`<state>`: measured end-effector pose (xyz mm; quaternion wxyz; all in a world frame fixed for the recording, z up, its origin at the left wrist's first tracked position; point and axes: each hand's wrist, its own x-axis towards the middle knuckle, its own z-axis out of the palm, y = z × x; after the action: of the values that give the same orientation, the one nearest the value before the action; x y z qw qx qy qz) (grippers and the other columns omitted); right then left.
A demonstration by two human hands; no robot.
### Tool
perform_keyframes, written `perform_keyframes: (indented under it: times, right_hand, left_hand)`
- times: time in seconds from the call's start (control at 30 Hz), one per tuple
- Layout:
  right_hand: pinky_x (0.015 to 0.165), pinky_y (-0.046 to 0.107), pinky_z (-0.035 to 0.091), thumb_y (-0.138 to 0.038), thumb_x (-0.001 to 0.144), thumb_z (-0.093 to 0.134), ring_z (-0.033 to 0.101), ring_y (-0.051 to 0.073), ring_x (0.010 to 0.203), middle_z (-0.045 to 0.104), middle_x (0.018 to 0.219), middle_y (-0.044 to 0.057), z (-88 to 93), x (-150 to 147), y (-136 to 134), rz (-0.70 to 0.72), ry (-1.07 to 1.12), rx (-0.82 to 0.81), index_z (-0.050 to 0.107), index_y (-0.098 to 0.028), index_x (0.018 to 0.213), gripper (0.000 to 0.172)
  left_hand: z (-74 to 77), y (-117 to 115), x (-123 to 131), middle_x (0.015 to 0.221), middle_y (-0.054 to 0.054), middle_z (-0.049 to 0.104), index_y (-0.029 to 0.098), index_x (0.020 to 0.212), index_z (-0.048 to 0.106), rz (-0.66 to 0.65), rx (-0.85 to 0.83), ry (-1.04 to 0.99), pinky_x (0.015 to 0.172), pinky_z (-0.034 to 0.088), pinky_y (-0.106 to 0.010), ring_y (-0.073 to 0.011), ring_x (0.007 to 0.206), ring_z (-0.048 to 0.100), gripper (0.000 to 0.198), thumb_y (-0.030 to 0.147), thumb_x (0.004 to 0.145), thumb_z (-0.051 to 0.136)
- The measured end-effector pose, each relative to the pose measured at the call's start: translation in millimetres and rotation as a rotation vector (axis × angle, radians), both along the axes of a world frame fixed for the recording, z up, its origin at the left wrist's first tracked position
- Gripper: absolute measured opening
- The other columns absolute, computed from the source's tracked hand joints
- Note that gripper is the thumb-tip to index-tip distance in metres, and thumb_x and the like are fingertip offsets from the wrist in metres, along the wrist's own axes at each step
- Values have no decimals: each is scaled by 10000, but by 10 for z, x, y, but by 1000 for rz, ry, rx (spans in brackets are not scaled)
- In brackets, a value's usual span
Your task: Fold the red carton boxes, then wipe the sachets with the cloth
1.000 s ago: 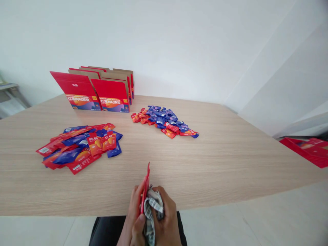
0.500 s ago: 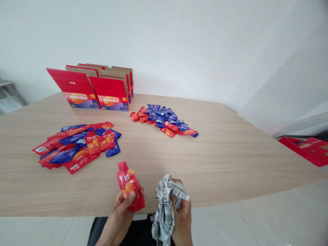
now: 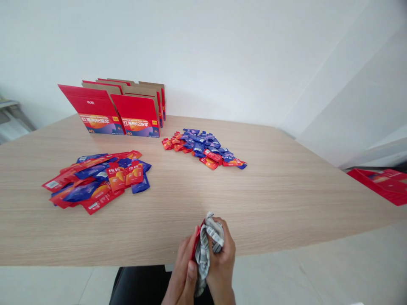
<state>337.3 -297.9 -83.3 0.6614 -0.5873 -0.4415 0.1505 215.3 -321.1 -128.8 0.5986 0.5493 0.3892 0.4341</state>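
Observation:
At the table's near edge my two hands are pressed together. My left hand holds a red pouch, turned on edge so that only a thin red strip shows. In my right hand is a bunched, grey-and-white striped cloth, held against the pouch's side. Part of the cloth hangs down between the hands. A heap of red and blue pouches lies on the table to the left. Further back, near the middle, is a second heap of red and blue pouches.
Several red cardboard boxes with raised flaps stand at the back left of the wooden table, before a white wall. A red box is partly visible beyond the table's right side. My dark-clad legs are below the near edge.
My left hand has brought the red pouch rightward to the cloth and turned it on edge. My right hand keeps the cloth, now pressed against the pouch.

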Motion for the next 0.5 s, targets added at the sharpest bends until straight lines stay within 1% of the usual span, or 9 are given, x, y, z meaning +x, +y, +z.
perform_keyframes:
  times: [0.07, 0.1, 0.17, 0.2, 0.27, 0.33, 0.43, 0.5]
  right_hand:
    - [593, 219, 544, -268, 984, 669, 654, 156, 606, 694, 746, -15, 2, 70, -5, -36, 19, 7, 704, -217, 966, 65]
    - [587, 214, 537, -262, 979, 676, 648, 152, 600, 691, 742, -19, 13, 89, -7, -47, 22, 15, 702, -217, 965, 54]
    - [589, 207, 530, -246, 967, 674, 635, 146, 598, 683, 738, -28, 41, 86, -8, -41, 20, 26, 693, -224, 947, 35]
    - [587, 205, 524, -243, 959, 671, 621, 143, 597, 671, 733, -34, 54, 62, -11, -14, 15, 24, 686, -229, 931, 34]
    - [566, 201, 499, -247, 939, 669, 582, 138, 587, 638, 713, -47, 67, -26, -20, 68, 3, 9, 659, -239, 892, 48]
    - [546, 199, 471, -250, 925, 668, 552, 133, 577, 615, 699, -57, 57, -146, -34, 151, -14, -22, 628, -246, 860, 77]
    - [550, 197, 459, -230, 941, 640, 550, 127, 575, 620, 703, -60, 23, -296, -48, 211, -48, -36, 607, -250, 852, 97]
    - [552, 197, 463, -230, 949, 631, 554, 127, 575, 622, 706, -60, 17, -315, -46, 212, -53, -15, 609, -253, 863, 92]
  left_hand:
    - [5, -66, 60, 1763, -75, 466, 307, 1643, 557, -42, 74, -22, 1384, 234, -500, -323, 1663, 366, 606, 587, 1113, 469]
    - [3, -87, 77, 1758, -84, 472, 306, 1644, 555, -54, 83, -32, 1381, 245, -504, -330, 1656, 380, 601, 577, 1113, 476]
    - [6, -104, 90, 1746, -102, 487, 287, 1641, 561, -44, 41, -41, 1377, 251, -519, -348, 1654, 381, 614, 580, 1105, 499]
    - [20, -93, 86, 1744, -108, 490, 275, 1640, 564, -16, -5, -42, 1377, 247, -523, -352, 1658, 371, 628, 590, 1100, 506]
    - [83, -21, 52, 1729, -108, 512, 254, 1631, 576, 61, -103, -47, 1378, 235, -516, -343, 1661, 363, 662, 624, 1086, 515]
    - [181, 115, -14, 1688, -106, 567, 242, 1597, 618, 108, -150, -53, 1377, 224, -506, -331, 1649, 391, 690, 670, 1063, 534]
    - [325, 327, -129, 1616, -107, 644, 234, 1536, 683, 104, -125, -42, 1375, 200, -528, -344, 1627, 432, 718, 719, 1016, 583]
    - [382, 378, -159, 1604, -102, 655, 235, 1507, 710, 91, -130, -27, 1373, 198, -537, -355, 1624, 436, 730, 737, 985, 620]
